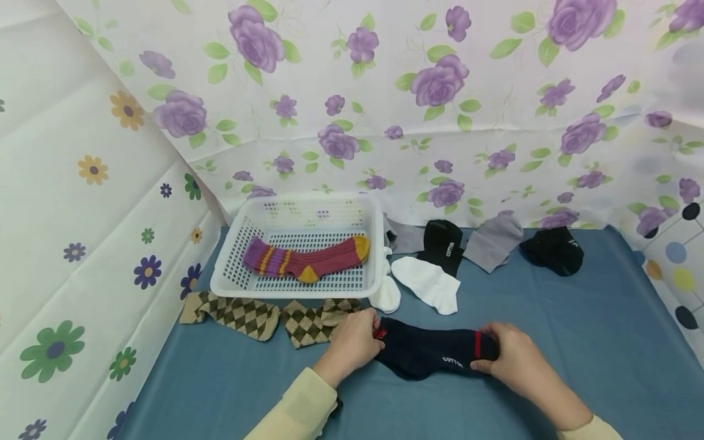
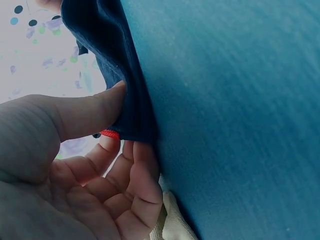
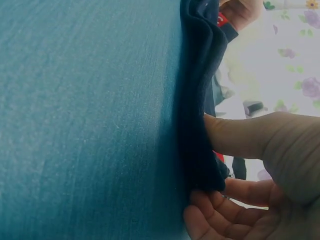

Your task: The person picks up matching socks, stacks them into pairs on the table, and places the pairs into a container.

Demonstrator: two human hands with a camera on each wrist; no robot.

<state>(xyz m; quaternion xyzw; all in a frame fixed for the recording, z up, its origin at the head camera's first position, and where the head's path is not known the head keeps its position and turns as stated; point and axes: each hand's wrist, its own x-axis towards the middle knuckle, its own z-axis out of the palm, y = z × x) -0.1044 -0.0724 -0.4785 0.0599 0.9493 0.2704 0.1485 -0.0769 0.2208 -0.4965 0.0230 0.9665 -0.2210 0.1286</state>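
My bench [image 1: 561,318] is spread with plain blue cloth. Beyond its far edge hangs a white sheet [image 1: 352,110] printed with purple roses and green leaves; to the left a daisy-patterned sheet [image 1: 99,244] slants down, and at the far right I see a dotted sheet [image 1: 679,269]. At the far left stands a white basket [image 1: 225,275] of pierced plastic, a purple, red and yellow sock [image 1: 330,260] lying inside it.

The navy sock [image 1: 423,345] lies flattened across the near middle of the bench. It is very dark, with a bent outline, a red band near its right end, pale "COTTON" lettering beside that band and a small red mark at its left end. My left grip [image 1: 353,342] pinches the left end, thumb on top and fingers loosely curled; my right grip [image 1: 516,355] pinches the right end between thumb and fingers.
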